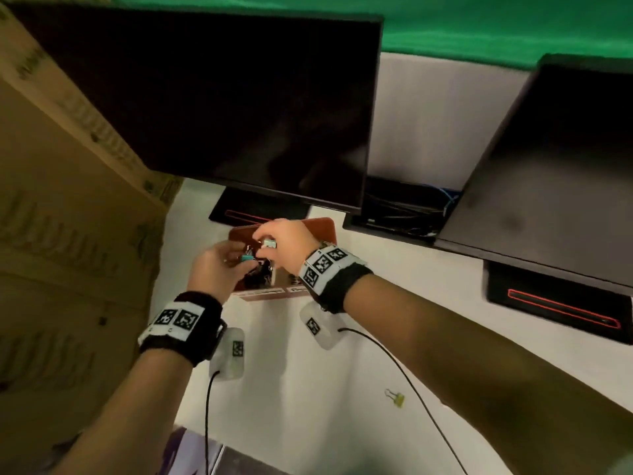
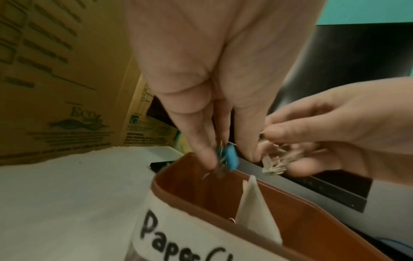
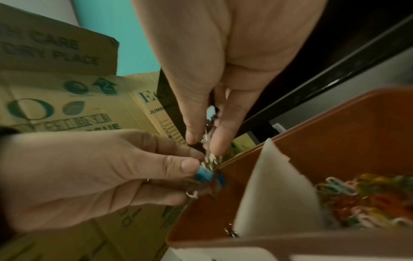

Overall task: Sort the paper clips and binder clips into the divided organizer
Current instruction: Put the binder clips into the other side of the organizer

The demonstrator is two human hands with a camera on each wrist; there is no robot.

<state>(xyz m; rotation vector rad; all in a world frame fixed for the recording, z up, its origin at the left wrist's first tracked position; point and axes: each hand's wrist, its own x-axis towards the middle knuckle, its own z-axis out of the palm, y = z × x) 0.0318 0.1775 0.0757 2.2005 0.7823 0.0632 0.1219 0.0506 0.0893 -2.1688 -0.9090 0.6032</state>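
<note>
Two dark flat-screen monitors (image 1: 219, 108) stood on black bases at the back of the white desk (image 1: 308, 389), and printed brown cardboard boxes (image 1: 68, 217) walled in the left side. The nearer monitor's base sat just behind the brown plastic divided organizer (image 2: 297, 210), crowding it from the rear. A white card divider (image 3: 268, 190) split the organizer; the right compartment held a heap of coloured paper clips (image 3: 357, 197), and a white label (image 2: 170, 234) on the front read "Paper Cl…".

Both hands met above the organizer's left compartment. The left hand (image 1: 214, 272) pinched a blue binder clip (image 2: 231, 157) between thumb and fingers. The right hand (image 1: 284, 245) pinched a pale, light-coloured binder clip (image 1: 269, 243), just beside the blue one. A yellow binder clip (image 1: 397, 399) lay alone on the desk, well apart from both hands.
</note>
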